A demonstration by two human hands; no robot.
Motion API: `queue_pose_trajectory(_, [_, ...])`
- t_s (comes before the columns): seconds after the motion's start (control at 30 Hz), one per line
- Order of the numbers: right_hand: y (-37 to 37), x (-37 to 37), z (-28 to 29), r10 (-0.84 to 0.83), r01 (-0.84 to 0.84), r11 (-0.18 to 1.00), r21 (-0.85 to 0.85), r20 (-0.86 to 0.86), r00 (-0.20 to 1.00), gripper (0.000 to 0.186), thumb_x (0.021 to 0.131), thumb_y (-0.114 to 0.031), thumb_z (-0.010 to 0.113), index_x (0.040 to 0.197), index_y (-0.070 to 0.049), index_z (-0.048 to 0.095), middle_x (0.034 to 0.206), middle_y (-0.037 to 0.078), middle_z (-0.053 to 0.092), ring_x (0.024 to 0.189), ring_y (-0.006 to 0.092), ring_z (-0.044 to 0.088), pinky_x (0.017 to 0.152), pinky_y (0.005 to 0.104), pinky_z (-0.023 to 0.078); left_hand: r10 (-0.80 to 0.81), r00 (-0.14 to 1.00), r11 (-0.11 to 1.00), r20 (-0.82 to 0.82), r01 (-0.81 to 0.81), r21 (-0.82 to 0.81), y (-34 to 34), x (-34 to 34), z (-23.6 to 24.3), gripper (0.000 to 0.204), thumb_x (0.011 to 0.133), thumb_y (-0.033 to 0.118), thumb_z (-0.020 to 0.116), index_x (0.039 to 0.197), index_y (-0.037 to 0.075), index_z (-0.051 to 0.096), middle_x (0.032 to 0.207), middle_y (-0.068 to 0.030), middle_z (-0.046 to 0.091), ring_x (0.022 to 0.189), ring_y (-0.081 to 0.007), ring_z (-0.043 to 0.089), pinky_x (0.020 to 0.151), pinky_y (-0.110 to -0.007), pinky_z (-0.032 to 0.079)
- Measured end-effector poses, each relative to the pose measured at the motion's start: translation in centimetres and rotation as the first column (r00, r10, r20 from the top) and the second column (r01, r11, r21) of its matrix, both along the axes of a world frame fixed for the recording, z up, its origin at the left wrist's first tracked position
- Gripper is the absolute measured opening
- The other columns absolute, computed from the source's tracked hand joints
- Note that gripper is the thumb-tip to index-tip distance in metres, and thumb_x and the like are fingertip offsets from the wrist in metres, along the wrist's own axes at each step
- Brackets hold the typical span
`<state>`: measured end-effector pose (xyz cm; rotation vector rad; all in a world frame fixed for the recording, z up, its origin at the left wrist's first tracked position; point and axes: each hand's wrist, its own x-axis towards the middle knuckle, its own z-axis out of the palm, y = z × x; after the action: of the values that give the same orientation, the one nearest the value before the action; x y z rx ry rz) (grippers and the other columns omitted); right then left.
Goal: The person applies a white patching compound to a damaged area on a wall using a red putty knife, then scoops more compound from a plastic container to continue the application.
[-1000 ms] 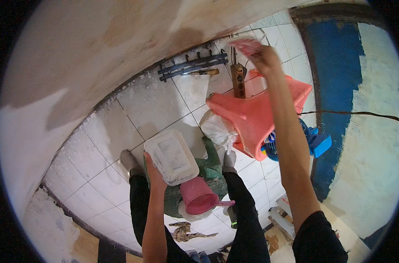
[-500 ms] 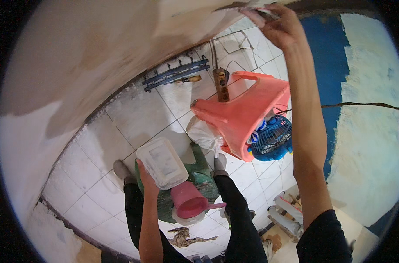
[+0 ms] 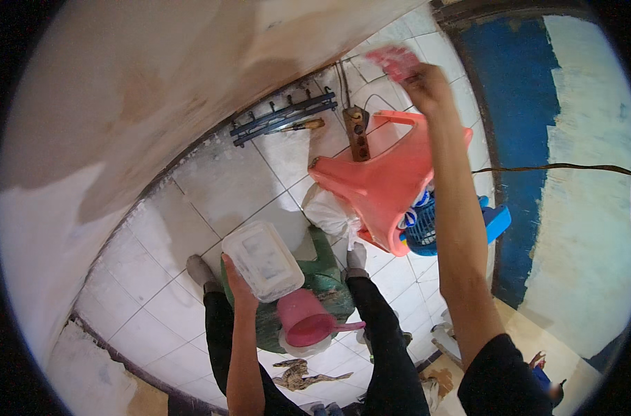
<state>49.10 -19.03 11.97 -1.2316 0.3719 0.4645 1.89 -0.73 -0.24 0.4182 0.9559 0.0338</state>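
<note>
A stained beige wall (image 3: 156, 104) stands beyond both hands; the left hand (image 3: 240, 281) grips a white rectangular plastic tub (image 3: 263, 260), seemingly steadying it; the right hand (image 3: 428, 88) holds a flat, blurred pink piece (image 3: 396, 62).

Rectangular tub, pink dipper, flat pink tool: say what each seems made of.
Rectangular tub: probably plastic, matt whitish, with rounded, moulded-looking corners.
Pink dipper: likely moulded plastic, smooth; cup and handle seemingly one piece.
Flat pink tool in the right hand: perhaps plastic, given its colour; blur leaves material and finish open.

L head cam, wide downward POV
</note>
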Motion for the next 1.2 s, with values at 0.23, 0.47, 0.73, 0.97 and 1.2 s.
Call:
queue_pose_trajectory(0.23, [-0.4, 7.8, -19.3, 0.336, -0.345, 0.935, -0.086, -0.103, 0.936, 0.038, 0.095, 0.004, 0.028, 0.128, 0.021, 0.036, 0.127, 0.032, 0.051, 0.11, 0.0421, 0.06, 0.091, 0.0445, 0.058, 0.03, 0.989, 1.0, -0.145, -0.029, 0.014, 0.0, 0.5, 0.2, 0.079, 0.094, 0.066, 0.043, 0.147, 0.007, 0.035, 0.14, -0.0125, 0.049, 0.126, -0.0315, 0.051, 0.105, -0.047, 0.044])
queue_pose_trajectory(0.47, [2.7, 13.1, -12.9, 0.229, -0.221, 0.962, -0.161, 0.032, 0.973, 0.032, 0.1, -0.005, 0.036, 0.125, 0.013, 0.043, 0.123, 0.026, 0.054, 0.111, 0.0394, 0.059, 0.095, 0.0489, 0.056, 0.012, 0.996, 0.997, -0.086, -0.018, -0.075, -0.7, -0.5, 0.2, 0.08, 0.094, 0.067, 0.042, 0.146, 0.006, 0.036, 0.141, -0.0129, 0.048, 0.126, -0.0314, 0.051, 0.105, -0.047, 0.043])
queue_pose_trajectory(0.73, [1.9, 9.0, 5.7, -0.007, 0.001, 0.998, 0.065, 0.089, 0.996, 0.029, 0.083, 0.003, 0.041, 0.108, 0.01, 0.053, 0.104, 0.024, 0.061, 0.098, 0.0355, 0.062, 0.091, 0.0539, 0.056, 0.016, 1.0, 0.992, 0.008, -0.015, -0.126, -1.5, -1.9, -1.5, 0.073, 0.098, 0.064, 0.035, 0.147, 0.01, 0.036, 0.142, -0.0128, 0.047, 0.128, -0.0345, 0.048, 0.107, -0.052, 0.04])
queue_pose_trajectory(0.97, [1.2, 3.1, 18.2, -0.05, 0.02, 0.995, 0.098, 0.31, 0.949, 0.033, 0.097, 0.003, 0.038, 0.127, 0.015, 0.041, 0.123, 0.024, 0.052, 0.119, 0.0392, 0.053, 0.107, 0.0508, 0.048, 0.033, 0.999, 0.991, 0.03, -0.028, -0.132, -1.6, -0.6, -0.6, 0.081, 0.093, 0.069, 0.04, 0.148, 0.009, 0.035, 0.143, -0.0138, 0.047, 0.128, -0.0346, 0.049, 0.107, -0.052, 0.041])
queue_pose_trajectory(1.2, [-0.3, -2.2, 8.2, -0.141, 0.146, 0.989, -0.017, 0.182, 0.973, 0.022, 0.09, 0.0, 0.047, 0.11, 0.007, 0.052, 0.115, 0.021, 0.057, 0.106, 0.0343, 0.057, 0.096, 0.0479, 0.048, 0.058, 0.995, 0.991, 0.076, -0.048, -0.128, -0.1, -2.0, -1.7, 0.079, 0.094, 0.067, 0.042, 0.148, 0.01, 0.035, 0.144, -0.0125, 0.046, 0.129, -0.0336, 0.048, 0.108, -0.05, 0.04])
